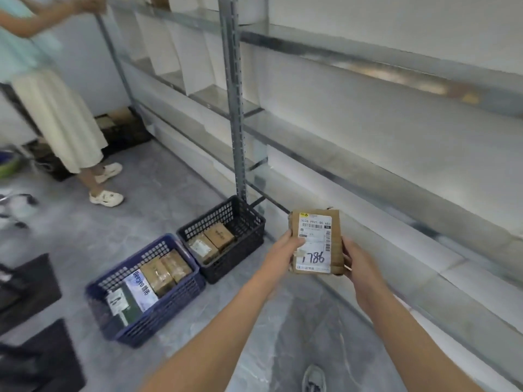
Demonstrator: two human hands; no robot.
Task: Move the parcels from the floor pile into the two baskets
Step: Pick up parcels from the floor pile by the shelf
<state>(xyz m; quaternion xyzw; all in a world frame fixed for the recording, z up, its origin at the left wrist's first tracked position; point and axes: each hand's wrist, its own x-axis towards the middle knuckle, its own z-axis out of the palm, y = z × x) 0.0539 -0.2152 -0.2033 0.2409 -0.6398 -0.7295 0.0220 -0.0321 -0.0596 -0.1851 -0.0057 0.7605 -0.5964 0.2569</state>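
I hold a small brown cardboard parcel (315,241) upright in front of me, its white label marked 1786 facing me. My left hand (280,254) grips its left edge and my right hand (358,267) grips its right edge. On the floor to the left stands a blue basket (169,309) with several parcels in it. Beside it, nearer the shelving, a black basket (240,250) holds two brown boxes. The floor pile is out of view.
Metal shelving (235,108) runs along the right wall. Another person (56,114) stands at the far left by more dark crates (127,131). Black containers (31,290) sit at the left edge. My shoe (314,379) shows at the bottom.
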